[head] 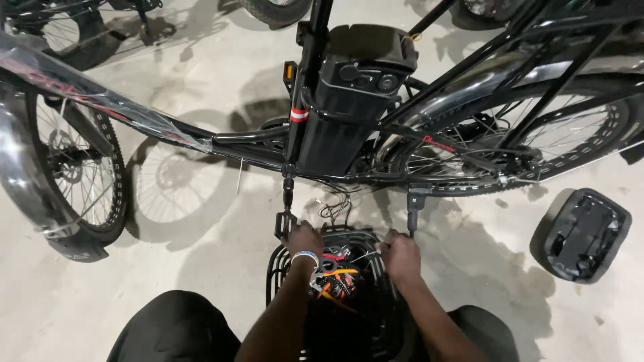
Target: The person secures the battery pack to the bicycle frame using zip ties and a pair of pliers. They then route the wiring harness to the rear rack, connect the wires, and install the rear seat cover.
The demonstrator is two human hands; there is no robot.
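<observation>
Both hands (pixel 305 238) (pixel 400 253) curled on the black basket (pixel 282 268) rim.

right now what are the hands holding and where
Both hands grip the black wire basket by its far rim: left hand at the left corner, right hand at the right corner. The fingers curl over the edge.
</observation>
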